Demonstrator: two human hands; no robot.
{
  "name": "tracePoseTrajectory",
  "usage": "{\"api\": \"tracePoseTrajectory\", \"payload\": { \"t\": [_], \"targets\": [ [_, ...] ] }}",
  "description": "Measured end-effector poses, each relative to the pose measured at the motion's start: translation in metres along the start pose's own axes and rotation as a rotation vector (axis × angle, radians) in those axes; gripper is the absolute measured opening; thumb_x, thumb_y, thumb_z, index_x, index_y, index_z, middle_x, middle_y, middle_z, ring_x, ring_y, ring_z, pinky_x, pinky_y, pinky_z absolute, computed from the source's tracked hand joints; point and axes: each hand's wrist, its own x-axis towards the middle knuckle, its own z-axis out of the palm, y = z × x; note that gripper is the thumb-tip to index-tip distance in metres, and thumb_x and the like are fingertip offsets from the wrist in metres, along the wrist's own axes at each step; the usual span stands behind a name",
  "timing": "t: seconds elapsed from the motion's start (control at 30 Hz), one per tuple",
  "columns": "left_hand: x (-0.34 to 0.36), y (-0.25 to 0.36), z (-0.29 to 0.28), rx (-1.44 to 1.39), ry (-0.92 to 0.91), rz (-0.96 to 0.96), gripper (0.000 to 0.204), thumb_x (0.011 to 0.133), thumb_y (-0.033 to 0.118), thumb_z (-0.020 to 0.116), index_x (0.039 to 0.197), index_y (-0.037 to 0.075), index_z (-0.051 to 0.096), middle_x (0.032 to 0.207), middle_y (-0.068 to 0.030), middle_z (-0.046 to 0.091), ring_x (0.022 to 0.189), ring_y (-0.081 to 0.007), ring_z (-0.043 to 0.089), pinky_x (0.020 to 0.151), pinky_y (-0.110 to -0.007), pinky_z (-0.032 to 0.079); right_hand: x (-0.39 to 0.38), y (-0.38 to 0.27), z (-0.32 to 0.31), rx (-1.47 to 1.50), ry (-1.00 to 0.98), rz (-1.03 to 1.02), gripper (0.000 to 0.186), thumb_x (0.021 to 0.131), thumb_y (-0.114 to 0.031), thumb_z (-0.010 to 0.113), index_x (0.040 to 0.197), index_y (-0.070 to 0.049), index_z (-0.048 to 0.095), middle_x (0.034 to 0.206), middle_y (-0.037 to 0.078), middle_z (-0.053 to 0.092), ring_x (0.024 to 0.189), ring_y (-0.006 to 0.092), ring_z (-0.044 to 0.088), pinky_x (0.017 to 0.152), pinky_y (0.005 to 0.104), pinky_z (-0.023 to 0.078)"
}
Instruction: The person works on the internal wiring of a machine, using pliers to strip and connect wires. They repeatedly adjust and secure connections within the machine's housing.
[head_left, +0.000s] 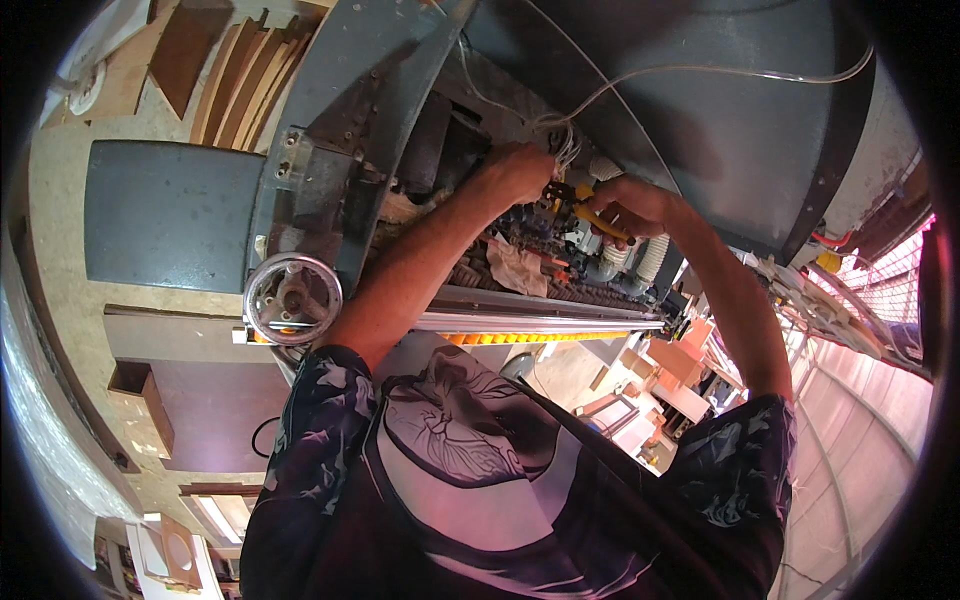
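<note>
Inside an opened grey machine, my right hand [638,204] grips a yellow-handled pair of pliers [597,219], its dark jaws pointing toward my other hand. My left hand [522,172] is closed like a fist, just left of the plier jaws. What its fingers hold is hidden. Right beside it, a bundle of thin clear tubes [566,146] comes down from above. Below both hands lie a crumpled pale cloth [519,268], several small fittings and ribbed white hoses [652,262].
A long metal rail [540,310] with a yellow strip runs between my body and the machine's inside. To the left are a handwheel [292,298] and a grey panel [180,215]. Curved wooden pieces [240,85] lean at the upper left; a large grey cover [740,120] rises at right.
</note>
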Motion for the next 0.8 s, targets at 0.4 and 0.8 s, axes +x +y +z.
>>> {"api": "tracePoseTrajectory", "payload": {
  "t": [0.4, 0.8],
  "targets": [
    [0.005, 0.002, 0.0, -0.025, -0.061, 0.006, 0.046, 0.087, 0.002, 0.07, 0.131, 0.017, 0.069, 0.123, -0.0121, 0.073, 0.112, -0.0326, 0.07, 0.093, -0.047, 0.057, -0.005, -0.004, 0.01, -0.169, 0.043, -0.072, 0.029, 0.099, -0.023, 0.059, 0.111, 0.003, 0.056, 0.078, 0.012, 0.061, 0.053, 0.0208, 0.059, 0.047, 0.0375, 0.051],
    [-0.001, 0.002, -0.005, -0.024, -0.056, 0.001, 0.049, 0.084, 0.003, 0.072, 0.131, 0.017, 0.069, 0.119, -0.014, 0.074, 0.109, -0.0349, 0.071, 0.092, -0.048, 0.057, -0.008, -0.016, 0.002, 0.041, -0.004, 0.161, 0.045, 0.098, -0.029, 0.056, 0.127, 0.004, 0.054, 0.103, 0.023, 0.071, 0.086, 0.0313, 0.073, 0.075, 0.0425, 0.059]
  ]
}}
